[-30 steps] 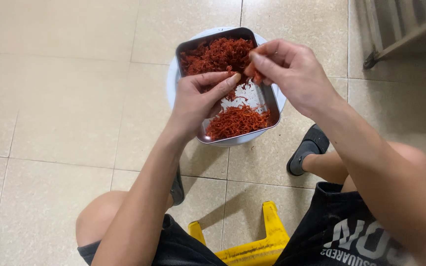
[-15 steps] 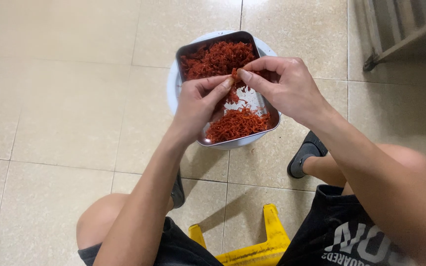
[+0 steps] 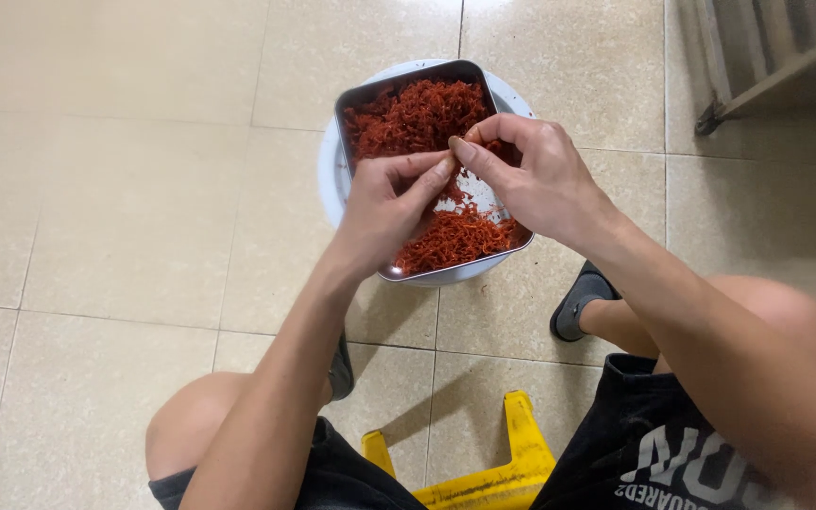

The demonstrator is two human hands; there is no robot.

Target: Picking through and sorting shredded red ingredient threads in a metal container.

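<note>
Left hand (image 3: 384,203) and right hand (image 3: 531,179) meeting over the metal tray (image 3: 351,99), thumbs and forefingers pinched narrow on a small red piece (image 3: 469,135) held between them above the tray's middle; red shreds (image 3: 417,113) heaped at the far end, more at the near end, bare patch between; tray sitting on a white basin (image 3: 328,179) on the tiled floor (image 3: 125,189); best kept low over the tray, pulling gently apart so bits drop inside, not over the rim

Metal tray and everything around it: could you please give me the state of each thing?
Metal tray: sitting on the white basin, part filled.
Red shreds: heaped at both ends, bare patch between.
White basin: on the tiled floor.
Left hand: fingertips pinched over tray.
Right hand: pinching a shred.
Yellow stool: under the person.
</note>
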